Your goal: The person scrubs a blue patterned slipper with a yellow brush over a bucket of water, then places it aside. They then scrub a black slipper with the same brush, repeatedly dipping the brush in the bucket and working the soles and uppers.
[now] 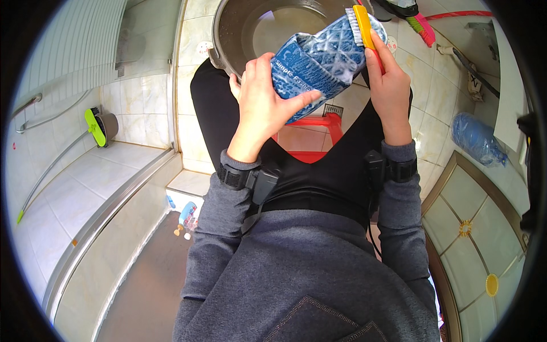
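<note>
My left hand (267, 96) grips a blue patterned slipper (314, 70) by its strap, which bears white lettering. White suds lie on the quilted insole. My right hand (386, 79) holds a yellow and red scrubbing brush (363, 28) by its handle, with the white bristles against the toe or heel end of the slipper; which end, I cannot tell. Behind the slipper, at the top, stands a dark basin (234, 42) with water in it. The slipper is above the basin's near right side.
Red plastic stool (335, 126) between the legs, beside a floor drain (333, 110). At right are a blue-tinted plastic bottle (476, 134) and a tiled door-like panel (466, 252). A pink broom head (423, 32) lies top right. Left are a green-headed mop (96, 128), a raised ledge (124, 231) and bottles (187, 213).
</note>
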`<action>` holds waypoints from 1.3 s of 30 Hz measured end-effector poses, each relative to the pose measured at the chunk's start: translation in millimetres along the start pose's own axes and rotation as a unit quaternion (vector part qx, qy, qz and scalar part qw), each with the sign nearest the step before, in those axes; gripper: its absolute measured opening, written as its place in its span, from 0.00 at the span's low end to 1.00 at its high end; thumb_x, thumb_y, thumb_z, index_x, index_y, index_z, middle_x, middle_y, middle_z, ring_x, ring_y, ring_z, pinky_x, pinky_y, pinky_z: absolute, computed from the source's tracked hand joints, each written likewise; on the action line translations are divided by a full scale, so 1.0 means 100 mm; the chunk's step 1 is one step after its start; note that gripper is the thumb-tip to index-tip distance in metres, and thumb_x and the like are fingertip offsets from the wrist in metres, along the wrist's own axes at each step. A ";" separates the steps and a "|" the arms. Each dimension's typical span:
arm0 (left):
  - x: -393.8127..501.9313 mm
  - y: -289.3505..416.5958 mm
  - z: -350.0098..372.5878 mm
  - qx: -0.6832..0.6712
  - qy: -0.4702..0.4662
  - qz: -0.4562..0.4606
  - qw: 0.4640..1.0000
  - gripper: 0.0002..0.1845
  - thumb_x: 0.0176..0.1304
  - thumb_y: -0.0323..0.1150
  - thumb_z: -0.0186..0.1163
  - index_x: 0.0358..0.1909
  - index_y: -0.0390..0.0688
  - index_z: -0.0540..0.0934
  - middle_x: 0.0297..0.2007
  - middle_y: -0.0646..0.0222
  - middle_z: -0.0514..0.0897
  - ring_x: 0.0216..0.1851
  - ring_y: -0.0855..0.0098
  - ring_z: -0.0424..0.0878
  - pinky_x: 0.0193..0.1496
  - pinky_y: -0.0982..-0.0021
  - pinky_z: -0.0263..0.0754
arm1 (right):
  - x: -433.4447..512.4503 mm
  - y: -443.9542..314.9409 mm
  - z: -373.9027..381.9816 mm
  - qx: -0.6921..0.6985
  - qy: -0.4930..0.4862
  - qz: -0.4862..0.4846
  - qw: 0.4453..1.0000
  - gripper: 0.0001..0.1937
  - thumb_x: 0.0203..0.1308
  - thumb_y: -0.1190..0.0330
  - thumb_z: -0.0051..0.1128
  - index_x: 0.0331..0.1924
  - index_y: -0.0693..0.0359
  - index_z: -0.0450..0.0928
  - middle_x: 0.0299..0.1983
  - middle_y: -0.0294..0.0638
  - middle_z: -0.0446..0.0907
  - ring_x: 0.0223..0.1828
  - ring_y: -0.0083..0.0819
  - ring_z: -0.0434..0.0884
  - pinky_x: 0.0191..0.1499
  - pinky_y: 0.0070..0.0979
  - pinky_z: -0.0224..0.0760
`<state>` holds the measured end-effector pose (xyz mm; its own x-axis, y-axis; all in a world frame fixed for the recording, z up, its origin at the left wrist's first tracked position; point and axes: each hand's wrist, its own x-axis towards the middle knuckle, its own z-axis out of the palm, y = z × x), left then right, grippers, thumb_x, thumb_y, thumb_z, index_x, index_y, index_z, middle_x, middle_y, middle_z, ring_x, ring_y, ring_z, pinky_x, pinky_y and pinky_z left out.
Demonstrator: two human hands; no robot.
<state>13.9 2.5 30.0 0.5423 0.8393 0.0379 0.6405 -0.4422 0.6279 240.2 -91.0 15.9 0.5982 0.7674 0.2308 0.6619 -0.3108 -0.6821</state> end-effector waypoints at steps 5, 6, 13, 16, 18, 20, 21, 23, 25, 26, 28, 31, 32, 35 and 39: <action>0.02 -0.06 -0.04 -0.047 -0.022 -0.035 0.998 0.43 0.55 0.62 0.74 0.63 0.40 0.76 0.54 0.58 0.81 0.60 0.57 0.79 0.73 0.30 0.43 | 0.00 0.02 0.01 0.003 -0.009 0.008 1.000 0.21 0.74 0.54 0.57 0.68 0.42 0.79 0.23 0.45 0.82 0.24 0.38 0.84 0.30 0.32 0.75; 0.03 -0.07 -0.05 -0.055 -0.019 -0.032 0.998 0.41 0.57 0.61 0.72 0.62 0.40 0.76 0.54 0.58 0.81 0.60 0.57 0.79 0.74 0.31 0.43 | 0.00 0.02 0.01 0.006 -0.008 0.006 1.000 0.21 0.74 0.54 0.56 0.68 0.42 0.79 0.23 0.45 0.82 0.24 0.38 0.84 0.30 0.32 0.75; 0.05 -0.16 -0.02 -0.077 0.011 -0.035 0.996 0.28 0.70 0.56 0.62 0.60 0.45 0.81 0.50 0.62 0.85 0.58 0.59 0.81 0.76 0.41 0.44 | 0.00 0.06 0.04 0.006 0.006 -0.010 1.000 0.21 0.74 0.53 0.56 0.68 0.42 0.79 0.23 0.45 0.82 0.24 0.38 0.85 0.30 0.32 0.75; 0.07 -0.17 0.01 -0.062 0.034 -0.020 0.997 0.22 0.74 0.53 0.58 0.56 0.47 0.83 0.47 0.66 0.86 0.56 0.60 0.81 0.74 0.45 0.48 | 0.00 0.06 0.04 0.004 0.005 -0.009 1.000 0.21 0.74 0.53 0.56 0.68 0.41 0.79 0.23 0.45 0.82 0.25 0.39 0.85 0.30 0.33 0.76; 0.09 -0.16 0.02 -0.064 0.037 -0.035 0.997 0.19 0.76 0.51 0.56 0.53 0.48 0.83 0.45 0.67 0.86 0.54 0.61 0.81 0.73 0.47 0.50 | 0.00 0.06 0.04 -0.001 0.005 -0.008 1.000 0.21 0.74 0.53 0.56 0.68 0.41 0.79 0.23 0.45 0.82 0.25 0.39 0.85 0.30 0.33 0.76; 0.11 -0.16 0.02 -0.062 0.040 -0.045 0.996 0.18 0.77 0.50 0.54 0.50 0.48 0.84 0.43 0.69 0.87 0.53 0.61 0.81 0.71 0.49 0.52 | 0.00 0.05 0.03 -0.001 0.004 -0.005 1.000 0.21 0.74 0.53 0.56 0.68 0.41 0.79 0.23 0.45 0.82 0.25 0.39 0.85 0.31 0.33 0.76; 0.12 -0.16 0.03 -0.060 0.042 -0.046 0.996 0.17 0.78 0.49 0.54 0.49 0.48 0.84 0.42 0.70 0.87 0.52 0.61 0.81 0.71 0.49 0.52 | 0.00 0.04 0.03 0.000 0.003 -0.004 1.000 0.21 0.74 0.53 0.56 0.68 0.41 0.79 0.23 0.45 0.82 0.25 0.39 0.86 0.31 0.33 0.76; 0.13 -0.16 0.03 -0.054 0.040 -0.049 0.997 0.17 0.78 0.49 0.53 0.48 0.48 0.84 0.41 0.69 0.87 0.52 0.61 0.81 0.70 0.49 0.52 | 0.00 0.03 0.02 -0.006 -0.006 0.008 1.000 0.21 0.75 0.53 0.56 0.68 0.41 0.79 0.23 0.45 0.82 0.25 0.39 0.85 0.31 0.33 0.76; 0.12 -0.16 0.03 -0.048 0.031 -0.056 0.997 0.19 0.78 0.50 0.53 0.48 0.47 0.84 0.41 0.68 0.87 0.52 0.61 0.81 0.71 0.50 0.51 | -0.01 0.02 0.01 -0.007 -0.010 0.013 1.000 0.21 0.75 0.53 0.56 0.68 0.42 0.79 0.23 0.45 0.82 0.25 0.39 0.85 0.31 0.33 0.76; 0.12 -0.16 0.03 -0.049 0.034 -0.048 0.997 0.20 0.75 0.53 0.55 0.48 0.47 0.84 0.41 0.67 0.87 0.52 0.61 0.81 0.71 0.49 0.51 | -0.01 0.02 0.01 -0.006 -0.011 0.012 1.000 0.21 0.74 0.53 0.56 0.68 0.42 0.79 0.23 0.45 0.82 0.25 0.39 0.85 0.31 0.33 0.76; 0.12 -0.16 0.02 -0.054 0.034 -0.046 0.997 0.24 0.71 0.58 0.59 0.47 0.45 0.83 0.41 0.66 0.86 0.53 0.61 0.81 0.72 0.49 0.50 | -0.01 0.02 0.01 -0.004 -0.010 0.011 1.000 0.21 0.74 0.53 0.56 0.68 0.42 0.79 0.23 0.45 0.82 0.25 0.39 0.85 0.31 0.33 0.76; 0.11 -0.15 0.00 -0.033 0.011 -0.030 0.999 0.37 0.54 0.67 0.70 0.48 0.42 0.82 0.42 0.63 0.86 0.53 0.60 0.81 0.73 0.46 0.48 | -0.01 0.03 0.02 0.000 -0.004 0.007 1.000 0.21 0.74 0.53 0.56 0.68 0.42 0.79 0.23 0.45 0.82 0.25 0.39 0.85 0.31 0.33 0.76; 0.11 -0.15 -0.01 -0.023 0.008 -0.023 0.999 0.41 0.49 0.68 0.73 0.49 0.41 0.82 0.42 0.62 0.85 0.53 0.60 0.81 0.73 0.45 0.48 | -0.01 0.04 0.02 0.001 0.000 0.003 1.000 0.21 0.74 0.53 0.56 0.68 0.42 0.79 0.23 0.45 0.82 0.25 0.39 0.85 0.31 0.33 0.76; 0.11 -0.15 -0.03 0.003 0.005 -0.001 1.000 0.48 0.38 0.69 0.78 0.52 0.40 0.80 0.43 0.62 0.85 0.53 0.60 0.82 0.74 0.43 0.48 | -0.01 0.05 0.04 0.001 0.000 0.004 1.000 0.21 0.74 0.53 0.56 0.68 0.42 0.79 0.23 0.44 0.82 0.25 0.39 0.85 0.31 0.33 0.76; 0.07 -0.14 -0.04 0.023 0.016 0.021 0.999 0.48 0.37 0.66 0.80 0.54 0.42 0.79 0.43 0.63 0.86 0.53 0.61 0.84 0.74 0.44 0.48 | -0.01 0.04 0.05 0.007 0.019 -0.006 1.000 0.21 0.74 0.54 0.57 0.67 0.43 0.79 0.23 0.45 0.82 0.25 0.40 0.85 0.31 0.33 0.76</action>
<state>7.2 15.7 24.5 0.5522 0.8290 0.0883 0.6424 -0.4906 0.5888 240.5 -90.1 9.6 0.6064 0.7496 0.2653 0.6630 -0.2925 -0.6891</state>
